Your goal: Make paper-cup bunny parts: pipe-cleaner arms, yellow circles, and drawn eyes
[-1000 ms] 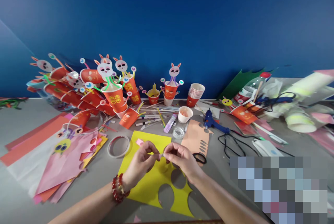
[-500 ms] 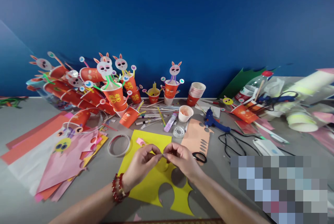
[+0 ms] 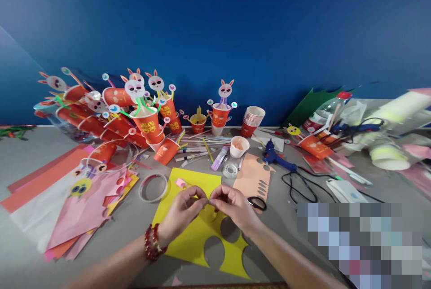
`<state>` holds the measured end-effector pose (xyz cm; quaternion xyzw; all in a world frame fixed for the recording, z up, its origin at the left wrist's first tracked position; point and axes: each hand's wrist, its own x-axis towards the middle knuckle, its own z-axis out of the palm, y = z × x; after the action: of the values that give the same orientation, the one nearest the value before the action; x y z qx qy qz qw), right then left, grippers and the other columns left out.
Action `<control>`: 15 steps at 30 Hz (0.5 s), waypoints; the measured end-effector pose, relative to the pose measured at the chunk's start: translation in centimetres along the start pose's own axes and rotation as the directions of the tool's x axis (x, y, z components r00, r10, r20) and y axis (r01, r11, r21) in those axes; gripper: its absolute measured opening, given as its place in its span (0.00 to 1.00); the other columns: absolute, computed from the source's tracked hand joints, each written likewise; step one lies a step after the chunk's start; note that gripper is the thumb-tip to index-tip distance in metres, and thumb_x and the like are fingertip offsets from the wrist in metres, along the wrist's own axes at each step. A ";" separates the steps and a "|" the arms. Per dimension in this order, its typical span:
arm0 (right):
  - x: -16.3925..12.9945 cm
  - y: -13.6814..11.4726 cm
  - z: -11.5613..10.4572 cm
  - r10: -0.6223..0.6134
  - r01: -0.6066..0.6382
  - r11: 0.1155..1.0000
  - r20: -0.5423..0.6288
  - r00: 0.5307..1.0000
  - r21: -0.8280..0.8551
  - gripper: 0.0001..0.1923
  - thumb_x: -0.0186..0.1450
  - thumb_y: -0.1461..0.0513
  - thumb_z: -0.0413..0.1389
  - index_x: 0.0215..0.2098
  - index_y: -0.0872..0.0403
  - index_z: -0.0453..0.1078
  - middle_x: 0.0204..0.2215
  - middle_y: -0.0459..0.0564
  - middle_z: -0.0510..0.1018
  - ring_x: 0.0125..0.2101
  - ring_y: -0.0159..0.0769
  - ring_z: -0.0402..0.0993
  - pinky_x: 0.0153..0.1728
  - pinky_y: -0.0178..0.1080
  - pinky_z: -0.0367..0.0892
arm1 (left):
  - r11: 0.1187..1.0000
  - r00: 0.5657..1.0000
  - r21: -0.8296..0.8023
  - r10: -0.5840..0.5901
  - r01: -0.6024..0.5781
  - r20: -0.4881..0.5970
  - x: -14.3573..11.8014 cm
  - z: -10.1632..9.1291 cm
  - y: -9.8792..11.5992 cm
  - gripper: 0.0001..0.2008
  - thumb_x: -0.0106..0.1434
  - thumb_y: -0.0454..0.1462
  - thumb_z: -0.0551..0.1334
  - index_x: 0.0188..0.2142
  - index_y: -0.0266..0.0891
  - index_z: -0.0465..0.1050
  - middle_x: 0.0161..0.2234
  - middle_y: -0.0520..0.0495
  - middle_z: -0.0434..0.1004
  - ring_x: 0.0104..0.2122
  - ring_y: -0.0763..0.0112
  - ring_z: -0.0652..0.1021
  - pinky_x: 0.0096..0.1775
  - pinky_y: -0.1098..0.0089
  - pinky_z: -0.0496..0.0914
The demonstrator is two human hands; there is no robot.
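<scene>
Presently, I have the left hand (image 3: 183,210) and right hand (image 3: 233,203) meeting, thumbs and forefingers pinched closed, apparently on a small piece too covered to identify, above the yellow sheet (image 3: 183,240) near the tabletop's (image 3: 129,219) front edge. Expect the piece to be light; grip its ends gently. Treat the sheet as flexible: hold its uncut left edge; narrow strips between holes may tear.

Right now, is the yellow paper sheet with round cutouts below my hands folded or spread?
Spread: the yellow paper sheet lies flat on the grey tabletop, its far corners in view, no fold visible.
</scene>
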<state>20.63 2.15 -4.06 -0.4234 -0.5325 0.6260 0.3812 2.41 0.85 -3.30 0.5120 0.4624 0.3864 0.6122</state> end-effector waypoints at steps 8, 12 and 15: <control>-0.1 -0.8 0.0 0.040 -0.036 0.993 -0.038 0.998 0.109 0.16 0.57 0.51 0.66 0.30 0.55 0.72 0.24 0.43 0.71 0.25 0.29 0.67 0.30 0.34 0.65 | 0.980 0.998 -0.194 -0.032 0.043 0.058 -0.1 0.1 -0.3 0.15 0.60 0.46 0.66 0.37 0.37 0.70 0.22 0.58 0.62 0.16 0.84 0.58 0.19 0.77 0.49; -0.2 -0.9 0.0 0.070 -0.061 0.988 -0.060 0.996 0.141 0.15 0.56 0.53 0.67 0.30 0.55 0.72 0.24 0.42 0.71 0.25 0.29 0.66 0.29 0.33 0.64 | 0.932 0.993 -0.344 -0.088 0.112 0.084 -0.1 0.1 -0.3 0.10 0.60 0.39 0.64 0.40 0.37 0.71 0.24 0.58 0.60 0.15 0.86 0.55 0.19 0.77 0.45; -0.1 -0.9 0.1 0.074 -0.065 0.987 -0.061 0.995 0.148 0.15 0.56 0.53 0.67 0.30 0.55 0.72 0.24 0.43 0.71 0.25 0.29 0.67 0.29 0.33 0.64 | 0.873 0.977 -0.444 -0.146 0.202 0.159 0.0 0.0 -0.2 0.08 0.58 0.36 0.62 0.38 0.36 0.70 0.23 0.58 0.61 0.14 0.87 0.53 0.18 0.77 0.43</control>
<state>20.65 2.12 -3.16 -0.4334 -0.4571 0.6617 0.4067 2.43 0.81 -3.47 0.3321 0.3650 0.3961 0.7743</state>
